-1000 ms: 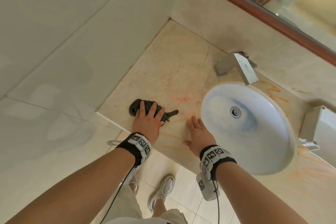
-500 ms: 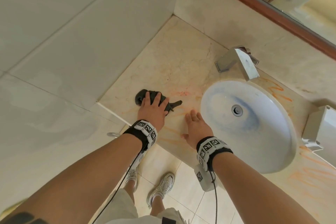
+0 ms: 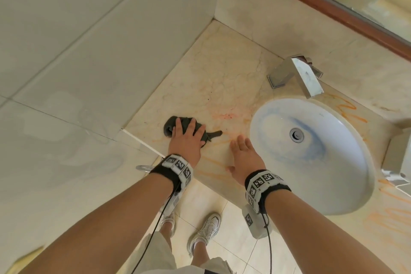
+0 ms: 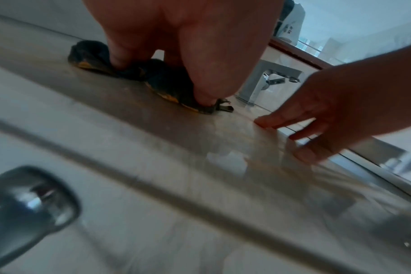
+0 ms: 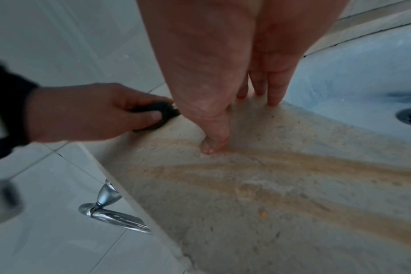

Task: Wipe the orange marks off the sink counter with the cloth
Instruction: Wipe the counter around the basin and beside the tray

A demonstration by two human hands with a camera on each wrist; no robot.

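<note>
A dark bunched cloth [image 3: 168,127] lies on the beige marble counter [image 3: 218,69] near its front left corner. My left hand [image 3: 185,140] presses down on it, fingers bent over the bundle and thumb against its tail [image 4: 219,107]. The cloth [image 4: 89,53] shows orange stain on its underside. My right hand [image 3: 244,155] lies flat and open on the counter beside the sink, holding nothing. Orange marks [image 3: 213,162] streak the counter between and below my hands, also seen as broad orange marks [image 5: 293,163] by my thumb. A reddish smear [image 3: 223,115] sits just beyond the cloth.
The white sink basin [image 3: 333,184] has blue smears inside, with a chrome faucet [image 3: 298,73] behind it. More orange scribbles [image 3: 347,107] lie right of the faucet and at the far right front [image 3: 395,218]. A chrome towel ring [image 3: 143,168] hangs below the counter edge. Tiled wall stands at left.
The left hand and cloth have barely shifted on the counter. The right hand stays flat beside the sink. The view has tilted slightly.
</note>
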